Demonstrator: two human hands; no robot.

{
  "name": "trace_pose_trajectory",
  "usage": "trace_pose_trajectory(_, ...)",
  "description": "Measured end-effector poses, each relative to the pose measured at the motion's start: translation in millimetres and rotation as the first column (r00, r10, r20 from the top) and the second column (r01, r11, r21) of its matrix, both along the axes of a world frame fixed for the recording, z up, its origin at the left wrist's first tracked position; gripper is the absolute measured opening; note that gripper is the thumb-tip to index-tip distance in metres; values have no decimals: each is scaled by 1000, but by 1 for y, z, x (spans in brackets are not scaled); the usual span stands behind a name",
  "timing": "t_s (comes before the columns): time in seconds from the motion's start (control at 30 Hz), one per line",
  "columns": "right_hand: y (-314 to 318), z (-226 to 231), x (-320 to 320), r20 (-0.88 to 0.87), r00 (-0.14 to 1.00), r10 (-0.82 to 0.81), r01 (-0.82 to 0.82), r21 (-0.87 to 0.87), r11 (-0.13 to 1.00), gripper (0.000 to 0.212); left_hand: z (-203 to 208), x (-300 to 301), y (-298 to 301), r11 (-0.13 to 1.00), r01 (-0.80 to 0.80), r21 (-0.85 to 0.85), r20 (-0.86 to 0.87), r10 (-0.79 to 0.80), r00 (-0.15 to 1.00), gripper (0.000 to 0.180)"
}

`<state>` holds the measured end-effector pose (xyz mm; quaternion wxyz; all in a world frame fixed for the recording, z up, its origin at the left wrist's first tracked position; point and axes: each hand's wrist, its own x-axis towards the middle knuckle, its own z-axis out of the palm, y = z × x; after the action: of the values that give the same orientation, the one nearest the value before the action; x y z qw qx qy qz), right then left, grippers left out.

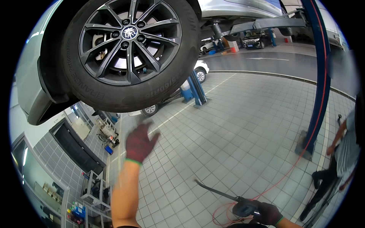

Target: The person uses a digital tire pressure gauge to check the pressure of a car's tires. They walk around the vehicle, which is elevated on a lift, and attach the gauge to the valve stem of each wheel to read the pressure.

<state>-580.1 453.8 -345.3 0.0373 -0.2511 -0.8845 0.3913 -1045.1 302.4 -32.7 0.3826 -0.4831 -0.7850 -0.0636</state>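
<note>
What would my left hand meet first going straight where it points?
Your left hand would probably meet the raised car tyre first, above it in the picture, though depth is unclear.

Head-worn view (wide fisheye, edges bent), facing forward and down: wheel (129,33) close, tiled floor (232,133) beyond.

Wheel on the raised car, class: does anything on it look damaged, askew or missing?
Nothing stands out: five fasteners ring the hub cap, the spokes in view look unbroken, and the visible tyre wall shows no obvious damage.
</note>
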Motion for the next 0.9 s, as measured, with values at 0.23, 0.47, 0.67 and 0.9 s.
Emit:
trace_pose_trajectory(0.23, 59, -13, 25, -61, 997, -48, 44, -68, 997, 82, 172, 17, 125, 899, -424, 108, -196, 437, 878, 39)
trace_pose_trajectory(0.47, 73, -21, 59, -89, 968, -235, 207, -250, 946, 81, 184, -19, 171, 793, -599, 112, -95, 608, 788, 27)
trace_pose_trajectory(0.67, 96, -47, 79, 5, 956, -292, 284, -242, 928, 84, 193, -10, 173, 728, -683, 63, -174, 682, 710, 26)
trace_pose_trajectory(0.9, 108, -57, 69, -76, 940, -332, 294, -311, 904, 83, 189, 5, 184, 697, -717, 22, -96, 715, 692, 35)
